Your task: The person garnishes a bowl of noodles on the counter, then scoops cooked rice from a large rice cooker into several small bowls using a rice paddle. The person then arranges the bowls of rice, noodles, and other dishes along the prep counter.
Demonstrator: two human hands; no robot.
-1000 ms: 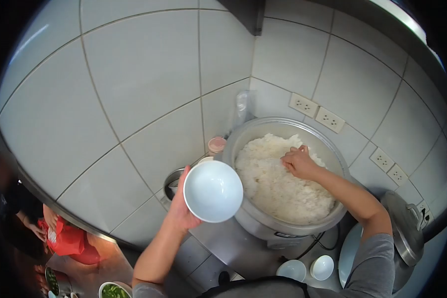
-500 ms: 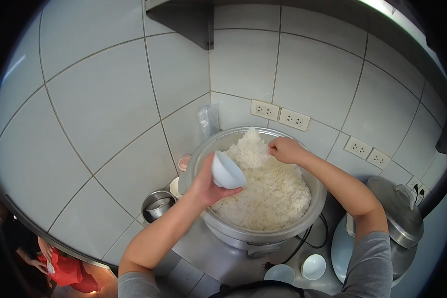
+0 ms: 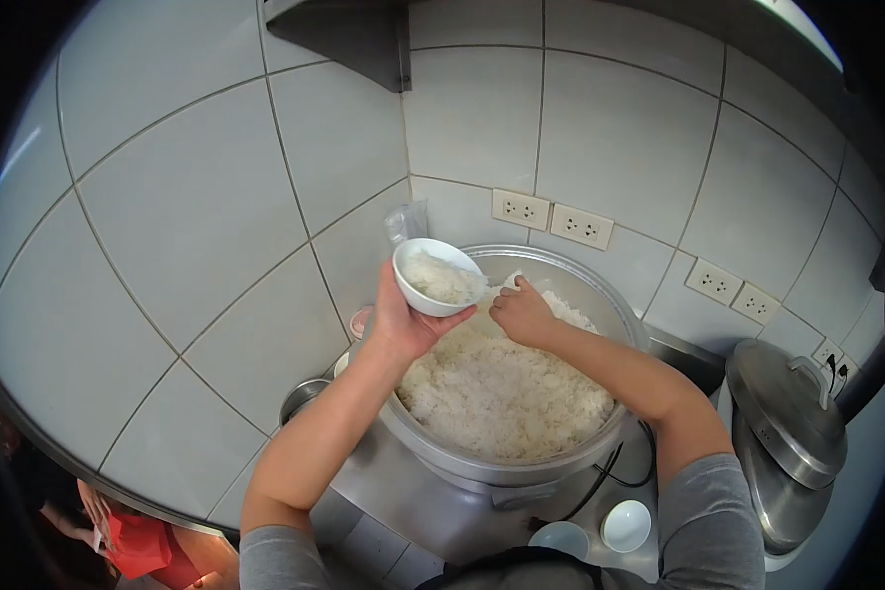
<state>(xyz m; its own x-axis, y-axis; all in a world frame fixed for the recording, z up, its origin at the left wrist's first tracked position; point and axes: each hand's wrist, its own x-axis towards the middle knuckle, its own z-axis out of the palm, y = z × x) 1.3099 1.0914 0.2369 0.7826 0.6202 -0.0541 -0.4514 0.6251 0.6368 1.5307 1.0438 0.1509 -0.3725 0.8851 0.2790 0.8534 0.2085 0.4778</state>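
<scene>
My left hand cups a small white bowl from below and the side, above the left rim of a large metal rice pot. Cooked rice lies inside the bowl, whose opening is tilted slightly toward me. Just right of the bowl, my right hand is closed over the pot, wrapped round what looks like a rice paddle, mostly hidden by the fingers and the white rice. A broad heap of cooked rice fills much of the pot.
Two small bowls, one white and one translucent, stand near me on the metal counter. A black cord lies beside the pot. At right is a lidded metal pot. Another person's hand is by a red item at lower left.
The bowl has turned from tipped sideways to nearly upright, rising slightly, and rice now shows in it. My right hand has moved left, closer to the bowl; the heaped scoop of rice is gone from view.
</scene>
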